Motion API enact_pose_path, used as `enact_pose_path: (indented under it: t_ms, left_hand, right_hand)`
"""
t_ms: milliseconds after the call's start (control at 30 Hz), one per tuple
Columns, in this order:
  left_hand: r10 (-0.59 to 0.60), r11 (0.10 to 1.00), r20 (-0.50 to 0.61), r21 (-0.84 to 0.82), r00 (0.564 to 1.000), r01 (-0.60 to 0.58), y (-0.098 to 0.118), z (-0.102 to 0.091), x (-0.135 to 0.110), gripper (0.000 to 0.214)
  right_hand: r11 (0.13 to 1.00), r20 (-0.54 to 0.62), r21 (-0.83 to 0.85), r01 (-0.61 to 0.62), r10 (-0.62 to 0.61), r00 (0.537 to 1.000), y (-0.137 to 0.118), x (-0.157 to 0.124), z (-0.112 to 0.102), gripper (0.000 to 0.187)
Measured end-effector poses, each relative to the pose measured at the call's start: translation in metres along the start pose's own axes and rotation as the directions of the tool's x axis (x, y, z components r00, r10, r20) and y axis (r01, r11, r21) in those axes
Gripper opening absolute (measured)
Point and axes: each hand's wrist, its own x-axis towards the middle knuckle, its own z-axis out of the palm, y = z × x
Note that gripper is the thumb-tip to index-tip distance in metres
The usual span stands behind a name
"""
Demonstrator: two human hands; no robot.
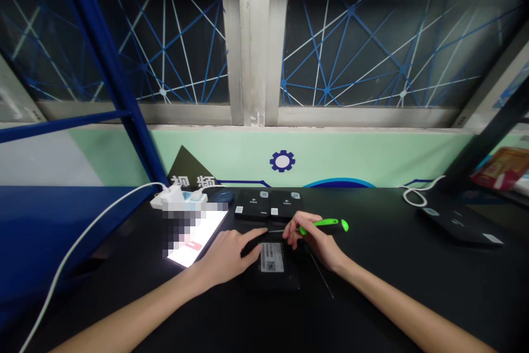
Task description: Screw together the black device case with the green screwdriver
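My right hand [308, 232] is closed around a screwdriver [330, 223] with a bright green and black handle. Its thin metal shaft points left, with the tip close to my left index fingertip. Face-down on the table lies a flat black box [279, 281] with a white printed label [272, 257]. My left hand [229, 251] rests at the box's left side, thumb by the label and index finger stretched along the far edge; it holds nothing. Another thin metal shaft [322, 275] lies right of the box, its upper end partly hidden beneath my right hand.
Behind the box stand two similar black boxes [252, 204] side by side. At left are a lit, partly pixelated screen [202, 240], a dark mouse [222, 196] and a white power strip [178, 197] with cables. A black device [460, 225] and white cable [414, 194] lie far right.
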Motion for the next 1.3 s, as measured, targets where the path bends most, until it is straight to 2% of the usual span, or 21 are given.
enact_pose_path:
  t_ms: [300, 533, 600, 733, 867, 1133, 1300]
  left_hand:
    - [0.012, 1.000, 0.008, -0.011, 1.000, -0.011, -0.001, 0.000, 0.000, 0.042]
    - [-0.046, 0.998, -0.060, 0.040, 0.997, 0.049, -0.003, 0.003, 0.000, 0.042]
    - [-0.025, 0.999, -0.058, 0.044, 0.998, 0.027, -0.004, 0.002, -0.001, 0.049]
    - [0.031, 0.999, -0.031, -0.019, 0.999, -0.032, 0.000, -0.001, -0.004, 0.033]
    - [0.086, 0.996, 0.031, -0.010, 0.996, -0.086, 0.002, -0.005, -0.004, 0.042]
    - [-0.066, 0.996, 0.010, 0.061, 0.998, 0.065, 0.004, 0.000, -0.003, 0.041]
    - [-0.066, 0.995, 0.009, 0.079, 0.998, 0.065, 0.004, 0.004, -0.002, 0.040]
  right_hand:
    - [1.000, 0.010, 0.023, 0.014, -0.014, 1.000, 0.001, -0.001, 0.001, 0.040]
    - [0.998, -0.112, -0.001, 0.071, -0.070, 0.991, -0.003, 0.003, -0.009, 0.040]
    - [0.997, -0.140, -0.004, 0.077, -0.076, 0.987, -0.005, 0.004, -0.011, 0.040]
    - [0.998, -0.155, -0.004, 0.064, -0.064, 0.986, -0.007, 0.004, -0.012, 0.043]
    - [0.999, -0.172, 0.000, 0.044, -0.043, 0.984, -0.010, 0.003, -0.012, 0.053]
    - [0.999, -0.134, 0.019, 0.051, -0.048, 0.990, -0.026, -0.001, -0.007, 0.058]
    - [0.996, -0.141, -0.064, 0.060, -0.069, 0.988, -0.025, 0.000, -0.005, 0.058]
